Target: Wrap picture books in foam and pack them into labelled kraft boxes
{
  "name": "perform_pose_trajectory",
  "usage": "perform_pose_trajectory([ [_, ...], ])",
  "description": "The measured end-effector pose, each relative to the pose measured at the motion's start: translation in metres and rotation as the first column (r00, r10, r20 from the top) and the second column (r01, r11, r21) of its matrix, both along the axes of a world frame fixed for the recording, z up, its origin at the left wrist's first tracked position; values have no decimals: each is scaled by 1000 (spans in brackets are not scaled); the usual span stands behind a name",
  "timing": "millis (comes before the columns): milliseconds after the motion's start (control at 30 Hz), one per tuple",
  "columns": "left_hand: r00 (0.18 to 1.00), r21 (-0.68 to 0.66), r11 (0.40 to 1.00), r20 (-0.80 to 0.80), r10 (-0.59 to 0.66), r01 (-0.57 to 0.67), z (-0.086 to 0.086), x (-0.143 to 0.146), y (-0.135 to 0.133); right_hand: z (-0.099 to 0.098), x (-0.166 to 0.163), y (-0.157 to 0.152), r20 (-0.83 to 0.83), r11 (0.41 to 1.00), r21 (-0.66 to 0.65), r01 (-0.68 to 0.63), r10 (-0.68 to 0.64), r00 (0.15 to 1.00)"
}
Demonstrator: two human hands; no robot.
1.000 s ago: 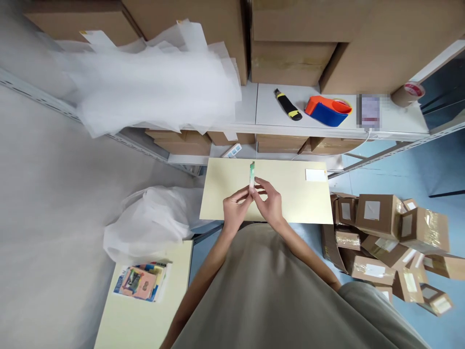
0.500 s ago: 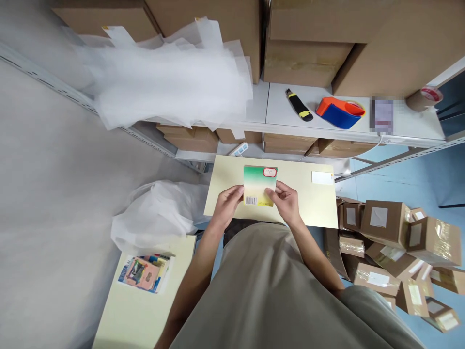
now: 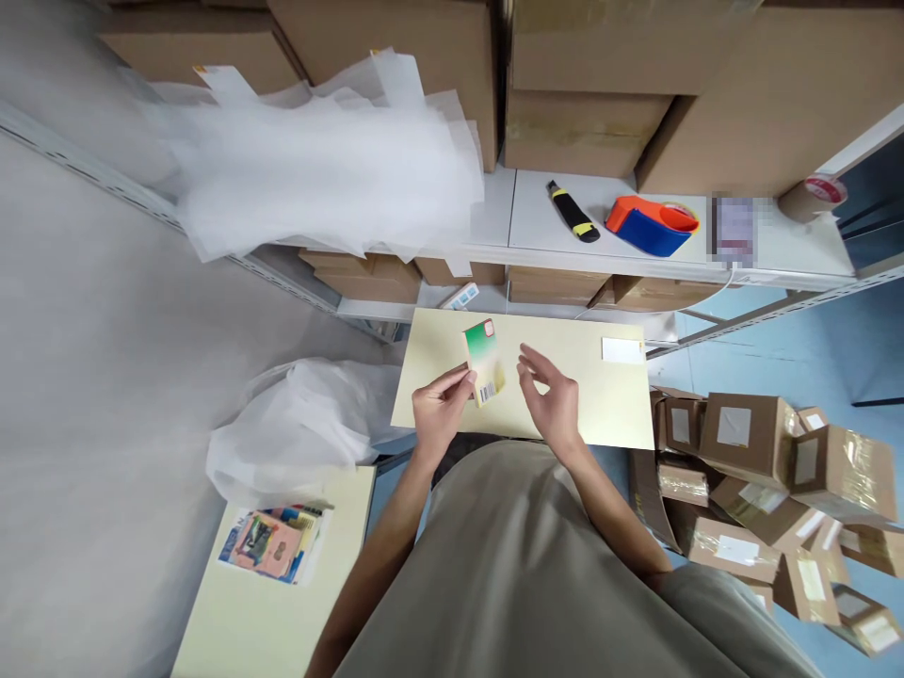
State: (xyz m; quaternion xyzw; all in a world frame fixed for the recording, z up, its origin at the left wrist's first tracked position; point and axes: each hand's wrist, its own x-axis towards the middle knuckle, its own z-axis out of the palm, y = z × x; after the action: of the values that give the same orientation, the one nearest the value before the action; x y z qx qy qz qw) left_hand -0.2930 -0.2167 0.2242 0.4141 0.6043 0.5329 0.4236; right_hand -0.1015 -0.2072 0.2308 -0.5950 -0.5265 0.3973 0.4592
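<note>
A small book with a green-to-yellow cover, a barcode and a red-edged sticker is tilted above the pale yellow table. My left hand pinches its left edge between thumb and fingers. To the right of the book, and apart from it, my right hand holds nothing, its thumb and fingers spread. A white card lies at the table's right end.
On the shelf ahead are white foam sheets, a box cutter, a tape dispenser and a tape roll. Cardboard boxes pile up at right. Several booklets lie on the left table beside a white bag.
My right hand has let go of the book and moved slightly away from it. The book has turned at an angle in my left hand.
</note>
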Motion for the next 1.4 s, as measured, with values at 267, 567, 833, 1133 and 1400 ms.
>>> perform_pose_trajectory([
  [267,973,81,976,-130,-189,201,5,34,-8,-11,-12,-2,-284,979,-73,-188,160,945],
  [567,993,-50,992,-1,-115,114,3,1,9,-11,32,19,-424,970,-114,-214,147,894],
  [833,922,-181,941,321,-217,285,13,-14,24,4,34,23,-490,938,-130,-322,222,843],
  [1133,846,-166,976,532,-34,144,22,-12,29,9,48,27,-458,951,-156,-267,170,872],
  [1400,885,-136,983,464,-45,121,30,-16,27,9,51,26,-449,944,-173,-280,178,876],
])
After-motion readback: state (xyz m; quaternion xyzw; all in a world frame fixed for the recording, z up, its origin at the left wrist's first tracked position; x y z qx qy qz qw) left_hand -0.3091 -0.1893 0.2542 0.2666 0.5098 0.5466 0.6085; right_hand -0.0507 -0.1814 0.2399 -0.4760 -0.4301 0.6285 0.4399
